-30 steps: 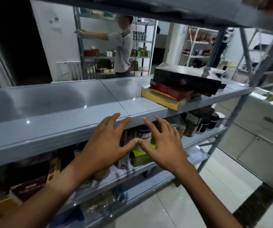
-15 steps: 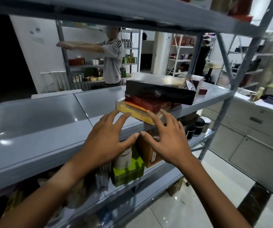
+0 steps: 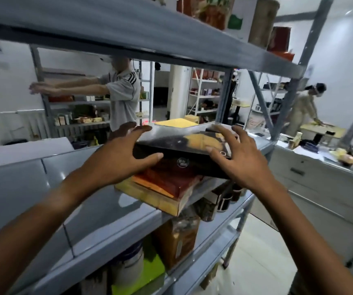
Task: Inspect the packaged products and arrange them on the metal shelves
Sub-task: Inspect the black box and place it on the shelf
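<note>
Left hand (image 3: pixel 116 154) grip on the near-left corner of the black box (image 3: pixel 184 154), thumb on its front face, fingers spread over the glossy top. Box sits atop a red box (image 3: pixel 169 184) and a yellow box (image 3: pixel 160 201), stacked at the front edge of the middle metal shelf (image 3: pixel 33 188). Right hand (image 3: pixel 241 158) grip on the box's right end, fingers curled; contact looks firm, slightly blurred.
</note>
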